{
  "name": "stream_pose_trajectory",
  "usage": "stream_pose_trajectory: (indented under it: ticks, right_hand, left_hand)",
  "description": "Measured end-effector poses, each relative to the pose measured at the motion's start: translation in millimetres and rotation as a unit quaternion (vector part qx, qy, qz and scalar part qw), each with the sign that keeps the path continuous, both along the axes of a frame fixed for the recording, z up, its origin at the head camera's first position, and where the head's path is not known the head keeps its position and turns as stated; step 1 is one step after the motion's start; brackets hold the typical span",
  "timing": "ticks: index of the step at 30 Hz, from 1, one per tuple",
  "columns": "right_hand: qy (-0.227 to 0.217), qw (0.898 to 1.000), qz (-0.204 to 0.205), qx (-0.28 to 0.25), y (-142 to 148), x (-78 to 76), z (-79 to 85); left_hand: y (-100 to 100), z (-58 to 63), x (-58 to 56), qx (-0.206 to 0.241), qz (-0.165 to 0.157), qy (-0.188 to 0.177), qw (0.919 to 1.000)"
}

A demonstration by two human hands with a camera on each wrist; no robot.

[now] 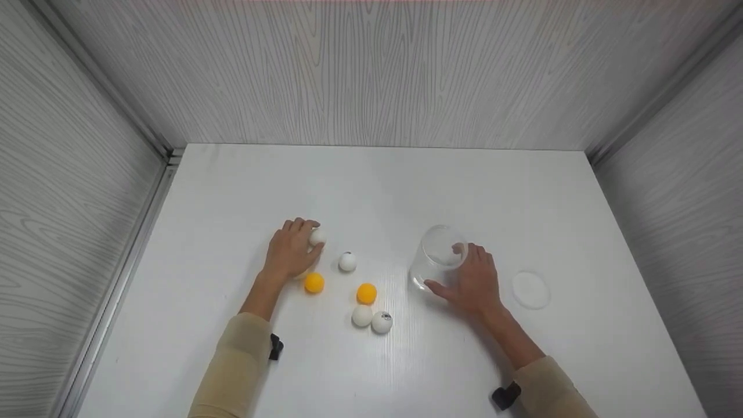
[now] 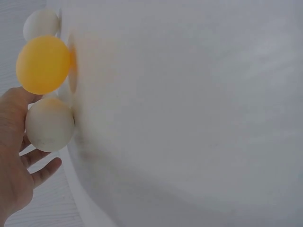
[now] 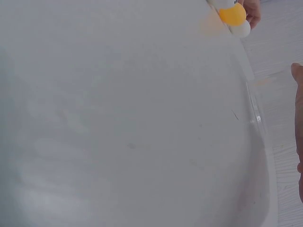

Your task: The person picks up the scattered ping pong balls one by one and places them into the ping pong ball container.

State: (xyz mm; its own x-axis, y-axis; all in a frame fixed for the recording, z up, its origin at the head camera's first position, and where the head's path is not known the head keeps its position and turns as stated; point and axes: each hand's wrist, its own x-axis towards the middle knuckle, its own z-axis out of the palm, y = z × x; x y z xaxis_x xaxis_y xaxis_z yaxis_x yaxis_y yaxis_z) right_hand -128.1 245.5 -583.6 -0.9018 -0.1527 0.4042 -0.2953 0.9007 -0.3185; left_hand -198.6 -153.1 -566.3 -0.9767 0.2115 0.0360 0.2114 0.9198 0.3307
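Beige sleeves (image 1: 229,366) reach in from the near edge, each with a small black device (image 1: 506,396) at the cuff. Beyond them on the white table (image 1: 371,377) lie two white balls side by side, one with a dark printed mark (image 1: 382,322) and one plain (image 1: 361,316), with an orange ball (image 1: 366,293) just past the plain one. Over to the right, a clear lid (image 1: 530,289) lies flat near the right hand, and on the left a second orange ball (image 1: 314,283) sits near the left wrist. A little farther, the right hand (image 1: 477,281) grips a clear jar (image 1: 432,268), its thumb and fingers spread apart around the wall; the jar stands on the table with its round mouth uppermost. Between the two hands rests another white ball (image 1: 347,262), touching neither. Past it, the left hand (image 1: 288,248) holds a white ball (image 1: 317,237) between its thumb and curled fingers, at the table surface. Farthest off, a grey wood-grained panel (image 1: 371,72) rises behind the table, with similar panels (image 1: 69,191) along both sides.
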Motion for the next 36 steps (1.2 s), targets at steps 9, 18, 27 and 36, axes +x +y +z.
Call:
stream_pose_trajectory:
  ticks: [9,18,27,36]
  right_hand:
    - [0.013,1.0,0.001,0.01,1.0,-0.7,-1.6]
    - [0.026,0.999,0.008,0.02,0.3,-2.2,-2.5]
    - [0.034,0.999,0.009,0.029,0.1,-3.2,-2.8]
    - [0.035,0.999,0.009,0.026,0.8,-3.1,-4.2]
  left_hand:
    - [-0.1,-1.0,0.7,0.012,-0.002,0.007,0.9999]
    - [-1.5,1.3,0.2,0.012,-0.01,0.022,0.9996]
    - [1.0,5.5,1.1,0.003,-0.011,0.021,0.9997]
    - [7.0,14.2,2.3,-0.003,-0.015,0.026,0.9995]
